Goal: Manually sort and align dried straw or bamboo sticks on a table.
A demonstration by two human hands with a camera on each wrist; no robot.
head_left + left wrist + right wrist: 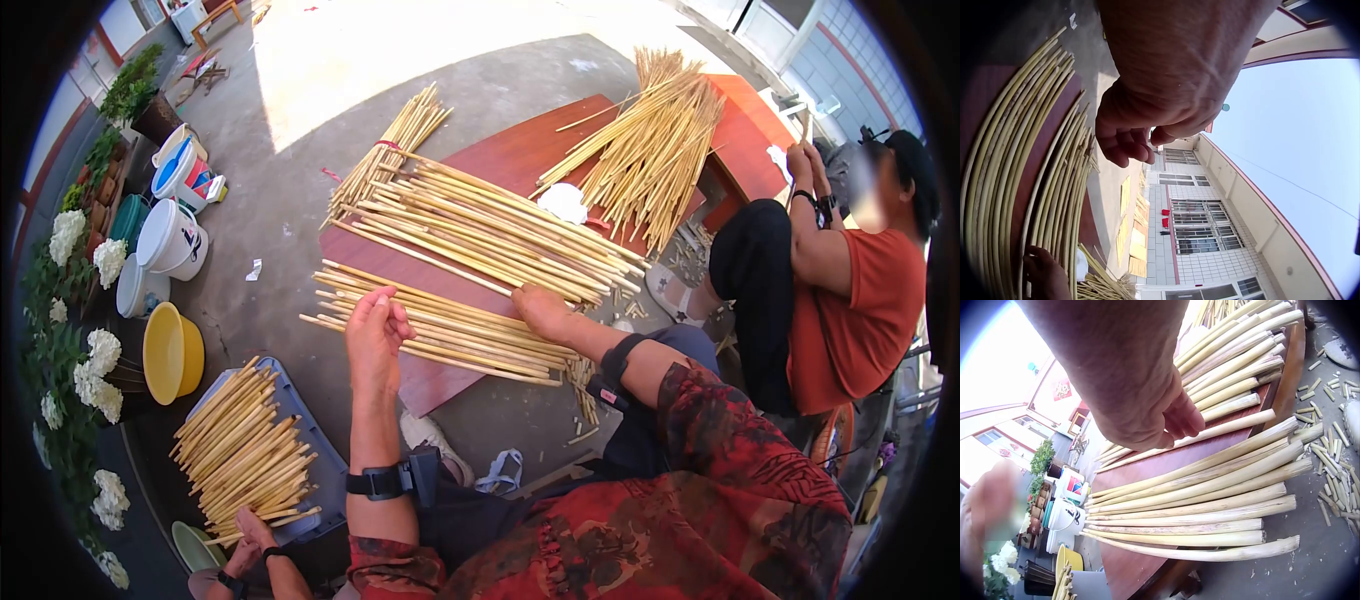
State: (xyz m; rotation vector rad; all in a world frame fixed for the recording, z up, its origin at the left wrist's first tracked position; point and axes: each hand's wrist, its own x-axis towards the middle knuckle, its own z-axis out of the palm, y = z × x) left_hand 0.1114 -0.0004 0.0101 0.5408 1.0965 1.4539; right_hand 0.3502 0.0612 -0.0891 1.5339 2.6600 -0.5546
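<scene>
Long peeled straw-coloured stalks lie in two rows on a reddish-brown board (440, 393). My right hand (545, 312) is at the near edge of the farther row (490, 225), fingers curled over one stalk (1235, 428) that lies a little apart from the others. My left hand (378, 335) is raised over the left part of the nearer row (450, 335). In the left wrist view, the fingers (1124, 149) of that hand bend loosely toward the thumb, with nothing between them.
A red-tied bundle (395, 150) and a larger stalk pile (650, 150) lie beyond. Cut pieces (1335, 462) litter the ground. At right sits a person in orange (860, 310). Another person's hands (255, 530) touch stalks on a blue tray (335, 470). Buckets (172, 240) and a yellow basin (172, 353) stand left.
</scene>
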